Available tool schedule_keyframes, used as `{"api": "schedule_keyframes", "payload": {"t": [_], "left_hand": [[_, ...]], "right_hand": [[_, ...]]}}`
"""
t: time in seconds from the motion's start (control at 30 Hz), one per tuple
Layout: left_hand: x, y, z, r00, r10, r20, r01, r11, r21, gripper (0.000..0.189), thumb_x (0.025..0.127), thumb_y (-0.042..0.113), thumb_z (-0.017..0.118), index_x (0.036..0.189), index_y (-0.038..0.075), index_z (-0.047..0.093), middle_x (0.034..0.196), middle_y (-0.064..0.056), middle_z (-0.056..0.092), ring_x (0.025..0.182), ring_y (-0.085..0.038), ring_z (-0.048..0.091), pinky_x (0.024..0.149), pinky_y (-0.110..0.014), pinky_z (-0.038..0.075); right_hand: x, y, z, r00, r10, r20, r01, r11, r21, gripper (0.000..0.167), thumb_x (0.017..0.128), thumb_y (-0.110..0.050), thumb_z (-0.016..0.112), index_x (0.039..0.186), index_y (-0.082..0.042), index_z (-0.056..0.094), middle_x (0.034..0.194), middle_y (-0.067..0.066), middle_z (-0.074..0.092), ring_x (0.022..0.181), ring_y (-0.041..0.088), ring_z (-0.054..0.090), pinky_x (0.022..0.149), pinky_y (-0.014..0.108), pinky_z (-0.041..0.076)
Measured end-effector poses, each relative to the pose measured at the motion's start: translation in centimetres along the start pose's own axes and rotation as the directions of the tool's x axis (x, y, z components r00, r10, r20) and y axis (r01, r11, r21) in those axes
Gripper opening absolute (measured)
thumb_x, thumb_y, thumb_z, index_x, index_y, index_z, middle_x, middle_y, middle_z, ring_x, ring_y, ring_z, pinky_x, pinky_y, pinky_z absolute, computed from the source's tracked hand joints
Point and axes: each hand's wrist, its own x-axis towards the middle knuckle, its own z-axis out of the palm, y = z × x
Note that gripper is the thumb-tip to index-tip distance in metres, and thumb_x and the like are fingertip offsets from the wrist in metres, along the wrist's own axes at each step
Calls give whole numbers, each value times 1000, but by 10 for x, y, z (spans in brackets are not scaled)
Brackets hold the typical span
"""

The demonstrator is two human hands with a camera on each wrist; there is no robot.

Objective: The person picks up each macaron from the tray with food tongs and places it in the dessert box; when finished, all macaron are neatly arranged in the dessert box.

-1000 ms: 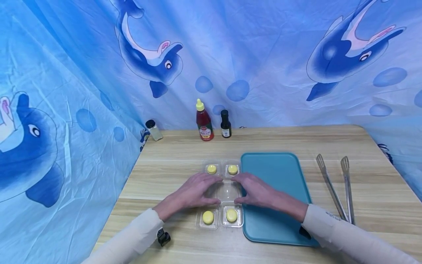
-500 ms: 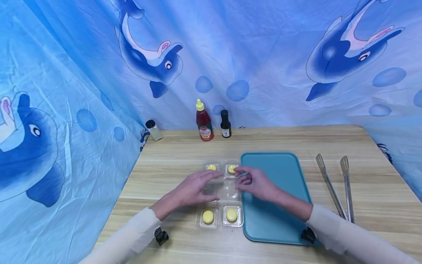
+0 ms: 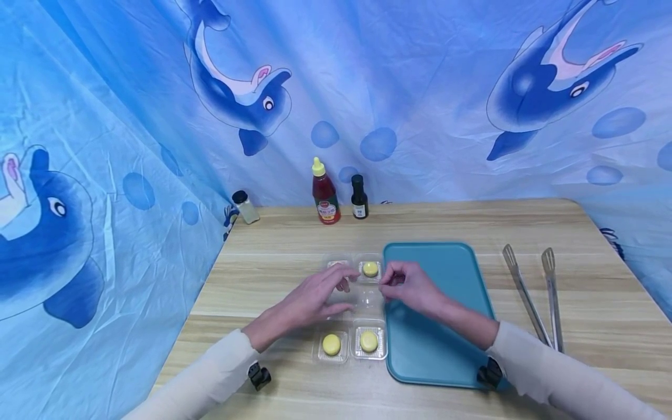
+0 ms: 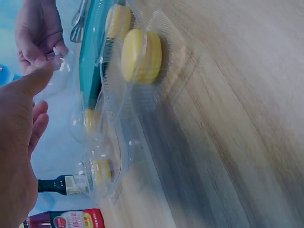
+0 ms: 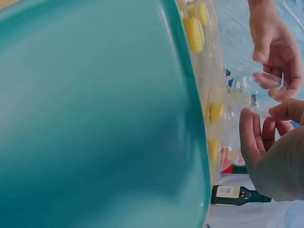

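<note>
Several small clear plastic boxes (image 3: 370,357), each with a yellow macaron (image 3: 369,342) in it, sit left of the blue tray (image 3: 441,361). Raised above them is a transparent domed lid (image 5: 244,88). My right hand (image 3: 412,287) pinches the lid's right edge between thumb and bent fingers. Facing it from the left, my left hand (image 3: 320,297) hovers over the boxes, thumb and index apart, other fingers loosely bent. Its fingertips are close to the lid; whether they touch it is unclear. My left hand hides the far-left macaron in the head view.
A metal pair of tongs (image 3: 551,309) lies spread to the right of the tray. Along the table's back edge stand a red sauce bottle (image 3: 326,198), a dark bottle (image 3: 359,198) and a shaker with a black cap (image 3: 245,207). Dolphin-printed cloth hangs behind.
My right hand has drawn back slightly to the right, its fingers bending into a pinch on the lid. My left hand's fingers have bent a little and shifted slightly over the far-left box.
</note>
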Motion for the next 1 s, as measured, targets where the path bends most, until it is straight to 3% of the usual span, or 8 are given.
{"api": "schedule_keyframes", "payload": {"t": [0.13, 0.27, 0.5, 0.63, 0.77, 0.87, 0.93, 1.0], "left_hand": [[1, 0, 1, 1000, -9, -29, 7, 998, -65, 33, 99, 13, 77, 126, 12, 59, 119, 0, 70, 100, -7, 70, 90, -21, 59], [0, 1, 0, 997, -72, -12, 69, 986, -149, 21, 102, 19, 74, 119, 14, 63, 117, 2, 72, 102, -7, 71, 90, -21, 60], [1, 3, -1, 978, -181, 105, 206, 917, -342, 35, 107, 25, 68, 138, 10, 64, 132, -11, 71, 111, -11, 70, 100, -29, 58], [2, 4, -3, 962, -220, 164, 268, 876, -401, 44, 104, 26, 71, 144, 9, 63, 139, -12, 68, 116, -16, 70, 102, -31, 57], [3, 6, -3, 948, -249, 198, 312, 854, -416, 53, 100, 29, 77, 145, 6, 62, 140, -7, 68, 119, -19, 69, 104, -32, 56], [1, 7, -3, 946, -257, 197, 316, 868, -383, 60, 97, 34, 81, 146, 6, 61, 140, -2, 67, 120, -18, 68, 106, -34, 55], [0, 7, -2, 949, -251, 189, 304, 884, -354, 65, 95, 38, 83, 147, 8, 60, 141, 0, 67, 121, -16, 67, 107, -35, 54], [-3, 6, 0, 957, -234, 174, 280, 904, -323, 68, 92, 41, 84, 148, 11, 60, 140, 2, 67, 121, -14, 66, 108, -36, 54]], "right_hand": [[-2, 1, 1, 984, -174, -32, 169, 978, -120, 20, 83, 10, 77, 80, -9, 71, 85, 6, 74, 81, 17, 66, 73, 30, 60], [-5, 3, 4, 938, -344, -52, 327, 923, -205, 29, 78, 12, 76, 75, -16, 68, 80, -3, 70, 78, 13, 66, 70, 33, 63], [-11, 7, 7, 802, -596, -43, 526, 737, -424, 30, 74, 12, 77, 75, -16, 65, 82, -9, 60, 75, 11, 64, 62, 32, 61], [-14, 10, 8, 736, -677, -19, 574, 639, -512, 29, 75, 9, 78, 76, -16, 64, 84, -9, 56, 72, 15, 60, 59, 27, 55], [-17, 12, 9, 690, -724, 10, 611, 575, -545, 28, 76, 8, 77, 78, -16, 63, 85, -8, 55, 72, 15, 59, 60, 25, 53], [-20, 13, 9, 702, -710, 49, 619, 575, -535, 27, 76, 8, 77, 85, -14, 64, 93, -6, 62, 81, 16, 65, 68, 28, 59], [-22, 13, 7, 743, -664, 88, 602, 604, -521, 28, 77, 4, 81, 95, -12, 67, 105, -3, 66, 95, 18, 68, 80, 32, 63], [-26, 12, 5, 799, -587, 130, 560, 649, -515, 38, 80, -5, 87, 112, -9, 68, 123, 1, 67, 113, 22, 68, 94, 41, 62]]}}
